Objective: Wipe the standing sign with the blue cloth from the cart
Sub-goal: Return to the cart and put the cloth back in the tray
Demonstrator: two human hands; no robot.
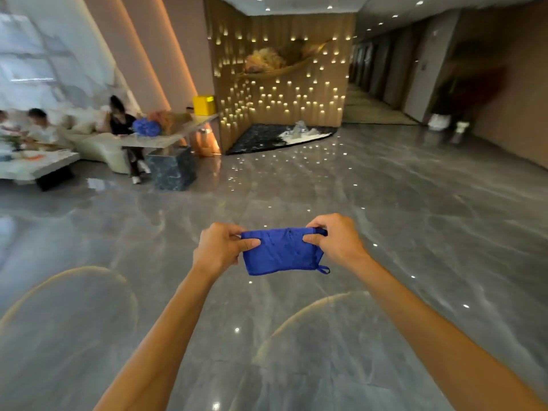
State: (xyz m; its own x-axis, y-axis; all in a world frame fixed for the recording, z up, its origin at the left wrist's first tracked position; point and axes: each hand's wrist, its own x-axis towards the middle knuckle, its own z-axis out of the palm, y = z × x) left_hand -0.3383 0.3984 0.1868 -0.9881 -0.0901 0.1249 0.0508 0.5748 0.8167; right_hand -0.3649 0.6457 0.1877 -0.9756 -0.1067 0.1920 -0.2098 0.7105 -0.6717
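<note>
So the blue cloth (pixel 281 252) is folded into a small rectangle and held up in mid-air over the shiny grey floor (pixel 385 203), a little loop hanging off its lower right corner. Left hand (pixel 221 249) pinches the left edge, thumb on the front; right hand (pixel 336 238) pinches the top right corner the same way. Both arms are stretched out. Further off on the left there's a pale desk (pixel 166 137) with a yellow box (pixel 204 105) and blurry people sitting nearby. A wall of little lights (pixel 281 93) stands straight ahead.
</note>
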